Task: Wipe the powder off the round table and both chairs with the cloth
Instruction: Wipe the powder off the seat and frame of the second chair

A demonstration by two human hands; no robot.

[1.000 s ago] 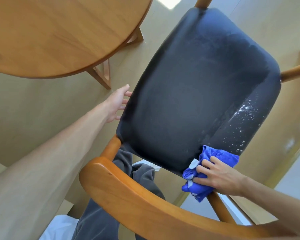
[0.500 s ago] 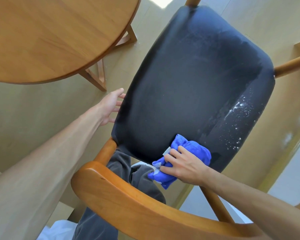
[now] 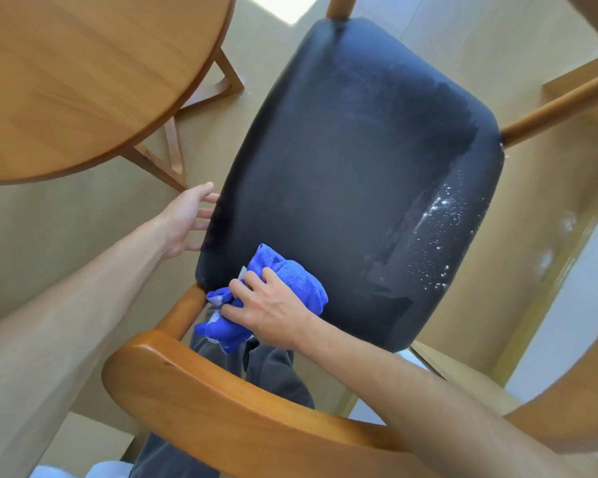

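Fingers (image 3: 252, 282) of the right hand (image 3: 273, 310) are curled over a bunched bright blue microfibre cloth (image 3: 290, 276), pressing it down on the near left corner of the chair's dark navy padded seat (image 3: 342, 160). A small white tag (image 3: 242, 272) pokes out of the cloth just beside the knuckles; no writing on it can be read. Part of the cloth hangs off the seat's rear edge, over the gap before the curved honey-coloured wooden backrest (image 3: 221, 405).

Straight and slightly spread, the fingers of the left hand (image 3: 183, 222) rest against the seat's left edge and grip nothing.

White powder (image 3: 435, 208) lies scattered as specks and a short streak along the right side of the seat, well apart from the cloth. Elsewhere the seat shows faint pale smears. A few white patches mark the beige floor (image 3: 49, 236) to the right of the chair.

Round wooden legs (image 3: 549, 112) of the chair stick out at the far and right sides. A round light-wood surface (image 3: 83, 74) fills the upper left, apart from the chair, its angled wooden legs (image 3: 173, 150) showing beneath its rim. Between seat and backrest, grey trouser legs (image 3: 277, 381) are visible below. Another curved piece of orange-brown wood (image 3: 580, 401) crosses the lower right corner.
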